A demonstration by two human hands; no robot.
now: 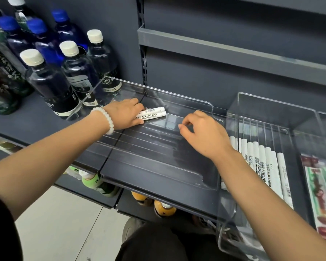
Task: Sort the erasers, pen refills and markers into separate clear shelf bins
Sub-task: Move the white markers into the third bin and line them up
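Note:
Two white markers [154, 112] lie side by side at the back of a wide clear bin [158, 166] on the dark shelf. My left hand [125, 114], with a white bead bracelet on its wrist, has its fingers curled round the markers' left ends. My right hand [203, 132] hovers over the bin's right half with loosely curled fingers and holds nothing. To the right, a second clear bin [271, 117] holds a row of several white markers [265, 162]. Further right lies a red and green packet [322, 187]; I cannot tell what is in it.
Several dark bottles [72, 72] with white and blue caps stand on the shelf at the left, close to the wide bin's left wall. A grey shelf edge [215, 49] runs above. Drinks [154, 202] sit on the lower shelf below.

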